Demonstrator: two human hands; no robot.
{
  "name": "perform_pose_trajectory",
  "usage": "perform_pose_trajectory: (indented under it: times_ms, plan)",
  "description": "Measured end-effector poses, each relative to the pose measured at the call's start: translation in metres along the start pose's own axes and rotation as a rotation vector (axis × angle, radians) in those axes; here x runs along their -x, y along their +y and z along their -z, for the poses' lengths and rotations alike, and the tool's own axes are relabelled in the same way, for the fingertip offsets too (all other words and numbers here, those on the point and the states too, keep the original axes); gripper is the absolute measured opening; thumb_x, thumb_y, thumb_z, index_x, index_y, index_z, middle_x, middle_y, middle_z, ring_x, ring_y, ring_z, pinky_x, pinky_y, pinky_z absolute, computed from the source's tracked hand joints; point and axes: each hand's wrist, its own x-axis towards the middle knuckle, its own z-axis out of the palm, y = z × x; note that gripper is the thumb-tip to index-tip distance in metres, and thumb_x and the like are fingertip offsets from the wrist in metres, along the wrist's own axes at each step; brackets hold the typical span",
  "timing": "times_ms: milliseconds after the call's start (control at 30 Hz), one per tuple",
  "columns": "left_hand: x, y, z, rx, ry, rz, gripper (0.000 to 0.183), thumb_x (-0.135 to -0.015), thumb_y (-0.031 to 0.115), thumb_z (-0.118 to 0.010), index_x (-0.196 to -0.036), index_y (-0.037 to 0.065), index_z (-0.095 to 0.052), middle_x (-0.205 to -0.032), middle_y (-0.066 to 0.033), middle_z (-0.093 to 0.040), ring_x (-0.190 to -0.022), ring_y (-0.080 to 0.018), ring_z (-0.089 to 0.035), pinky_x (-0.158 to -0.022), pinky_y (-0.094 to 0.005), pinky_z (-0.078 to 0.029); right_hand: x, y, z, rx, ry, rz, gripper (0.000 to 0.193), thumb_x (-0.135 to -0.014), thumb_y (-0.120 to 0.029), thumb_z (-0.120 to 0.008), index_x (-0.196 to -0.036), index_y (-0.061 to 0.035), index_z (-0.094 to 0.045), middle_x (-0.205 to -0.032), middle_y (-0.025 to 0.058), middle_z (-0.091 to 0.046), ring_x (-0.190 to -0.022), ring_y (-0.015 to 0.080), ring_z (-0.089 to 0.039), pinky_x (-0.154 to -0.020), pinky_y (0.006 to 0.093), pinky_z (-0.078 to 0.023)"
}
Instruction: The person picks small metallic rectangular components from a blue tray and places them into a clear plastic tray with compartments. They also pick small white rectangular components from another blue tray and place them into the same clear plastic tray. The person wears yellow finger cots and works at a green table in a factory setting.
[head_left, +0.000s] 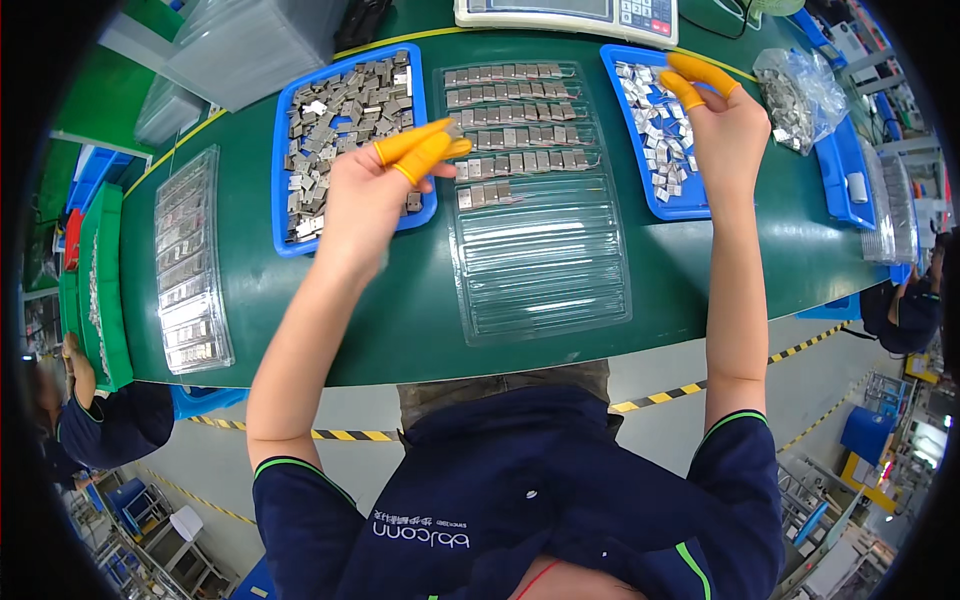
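Observation:
My left hand [372, 195], with yellow finger cots on its fingertips, hovers between the left blue tray [430, 205] and the clear plastic blister tray [545, 275]. Its fingers pinch what looks like a small grey metal piece [454, 130]. The blister tray has rows of small rectangular metal pieces [525, 137] in its upper grooves; the row nearest me is partly filled. Over the right blue tray [690, 208], which holds loose shiny metal pieces [665, 150], my right hand [728, 130] is closed at the fingertips, also in yellow cots. What it pinches is too small to name.
Another blister tray [190, 270] with pieces lies at the left. A scale [570, 15] stands at the back. To the right are a plastic bag of parts [795, 100] and a blue bin [845, 185]. A co-worker's arm [80, 370] shows beside a green bin [112, 300] at far left.

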Motion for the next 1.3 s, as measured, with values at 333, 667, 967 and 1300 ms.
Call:
perform_pose_trajectory:
  times_ms: [333, 667, 967, 1300]
  plan:
    - [0.013, -0.016, -0.021, 0.171, -0.086, -0.08, 0.023, -0.085, 0.008, -0.061, -0.103, -0.005, -0.063, -0.088, -0.0122, -0.067, -0.072, -0.0114, -0.062, -0.065, -0.0215, -0.048, 0.064, -0.078, -0.034, -0.815, -0.528, -0.449, 0.021, -0.075, -0.002, -0.071, -0.095, 0.0011, -0.067, -0.091, 0.0077, -0.068, -0.081, 0.0118, -0.064, -0.076, 0.0237, -0.051]
    - [0.016, -0.016, -0.019, 0.157, -0.115, -0.062, 0.022, -0.085, 0.006, -0.061, -0.104, -0.005, -0.063, -0.087, -0.0116, -0.067, -0.072, -0.0117, -0.062, -0.068, -0.0223, -0.049, 0.072, -0.079, -0.034, -0.679, -0.472, -0.339, 0.019, -0.074, -0.003, -0.071, -0.092, 0.0018, -0.068, -0.09, 0.0076, -0.068, -0.08, 0.0125, -0.064, -0.077, 0.0245, -0.051]
    - [0.015, -0.021, -0.02, 0.18, -0.119, -0.077, 0.023, -0.085, 0.007, -0.062, -0.104, -0.005, -0.062, -0.087, -0.0121, -0.067, -0.072, -0.0121, -0.062, -0.069, -0.0224, -0.05, 0.068, -0.076, -0.033, -0.703, -0.5, -0.387, 0.02, -0.073, -0.004, -0.072, -0.092, 0.0011, -0.068, -0.089, 0.0079, -0.068, -0.081, 0.0126, -0.064, -0.077, 0.0243, -0.051]
    - [0.016, -0.026, -0.016, 0.196, -0.302, -0.048, 0.022, -0.085, 0.005, -0.061, -0.105, -0.005, -0.062, -0.088, -0.0113, -0.067, -0.075, -0.0133, -0.063, -0.07, -0.0242, -0.052, 0.056, -0.07, -0.024, -0.857, -0.973, -0.658, 0.026, -0.07, -0.001, -0.073, -0.094, 0.003, -0.066, -0.089, 0.0092, -0.067, -0.082, 0.0135, -0.064, -0.077, 0.0249, -0.051]
